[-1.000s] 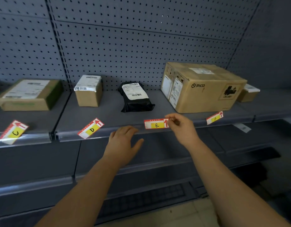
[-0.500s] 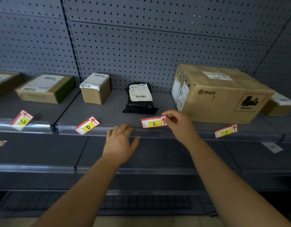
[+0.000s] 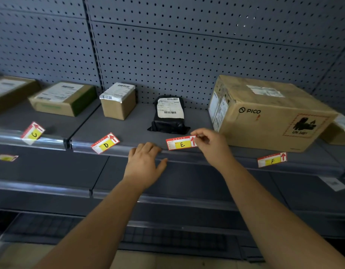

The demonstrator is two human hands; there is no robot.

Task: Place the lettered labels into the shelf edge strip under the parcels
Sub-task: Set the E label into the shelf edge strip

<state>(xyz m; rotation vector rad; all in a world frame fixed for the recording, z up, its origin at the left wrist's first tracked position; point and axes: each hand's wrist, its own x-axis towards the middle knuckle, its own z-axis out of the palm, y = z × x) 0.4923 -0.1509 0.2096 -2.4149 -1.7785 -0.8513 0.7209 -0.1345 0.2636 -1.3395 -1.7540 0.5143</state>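
Observation:
My right hand pinches the right end of the red-and-yellow label E, held level just above the clear shelf edge strip, in front of the black parcel. My left hand rests flat with spread fingers on the strip just left of label E, holding nothing. Label D sits tilted at the strip below the small brown box. Label C leans tilted further left. Label F lies at the strip below the large PICO box.
Two flat cardboard parcels lie on the left shelf bay. A small box hides behind the PICO box. Another yellow label lies on the lower shelf at left, a white tag at right. Grey pegboard backs the shelves.
My head view has shifted left and down, so the shelves appear further right. Both hands hold nearly the same pose, with label E still pinched at the strip.

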